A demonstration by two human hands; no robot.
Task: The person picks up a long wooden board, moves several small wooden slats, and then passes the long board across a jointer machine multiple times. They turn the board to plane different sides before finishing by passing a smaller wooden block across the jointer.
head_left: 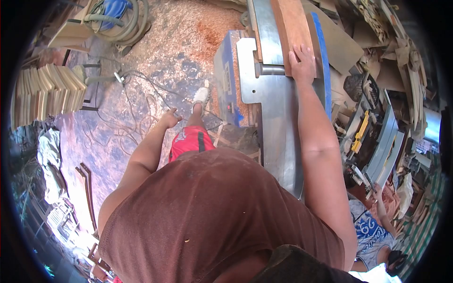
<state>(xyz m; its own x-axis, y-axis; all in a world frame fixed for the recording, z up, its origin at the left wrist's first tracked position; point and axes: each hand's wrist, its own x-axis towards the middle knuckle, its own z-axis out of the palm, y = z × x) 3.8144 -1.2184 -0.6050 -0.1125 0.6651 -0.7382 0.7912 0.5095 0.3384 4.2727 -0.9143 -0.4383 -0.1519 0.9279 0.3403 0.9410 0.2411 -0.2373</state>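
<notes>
A thick reddish-brown wooden board (295,23) lies lengthwise on the metal bed of a jointer (278,118), against its blue-edged fence (322,61). My right hand (303,66) rests flat on top of the board near its close end, fingers spread and pointing forward. At the board's end, beside my hand, the machine's cylindrical cutter head (272,69) shows. My left hand (172,118) hangs free over the floor to the left of the machine, fingers loosely apart, with nothing in it.
Wood shavings and cables (137,75) cover the floor. Stacked angled wooden pieces (52,89) stand at left, below a coiled hose (137,28). Scrap boards (339,47) and a black basket (356,87) lie right. Another person (373,231) works at lower right.
</notes>
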